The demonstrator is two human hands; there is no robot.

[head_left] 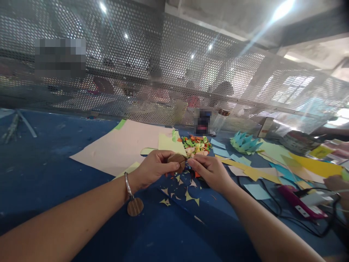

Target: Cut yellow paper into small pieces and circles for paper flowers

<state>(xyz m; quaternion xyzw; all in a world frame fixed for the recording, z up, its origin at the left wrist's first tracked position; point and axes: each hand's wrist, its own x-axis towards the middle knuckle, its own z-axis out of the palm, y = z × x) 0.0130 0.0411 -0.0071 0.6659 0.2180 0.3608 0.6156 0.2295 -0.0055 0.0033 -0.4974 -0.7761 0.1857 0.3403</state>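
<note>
A brown round disc [177,159] is pinched between the thumb and fingers of my left hand [155,165], above the table. Close to the disc's right edge, the fingertips of my right hand [208,169] are pressed together; whatever is between them is too small to make out. A second brown disc [135,206], striped across its face, shows just below my left wrist, near a silver bracelet [128,185]. Beneath both hands are pale yellow and pink paper scraps [188,194], pointed in shape. Just beyond my fingers sits a heap of small cut paper pieces [197,145] in green, orange and cream.
A large pale sheet [109,153] covers the table's left middle. To the right are a blue folded-paper piece [247,142], coloured paper strips [252,173] and a purple power strip [301,202] with cables. A glass bottle [220,122] stands before the perforated metal screen [122,72]. Another person's hand [336,185] is far right.
</note>
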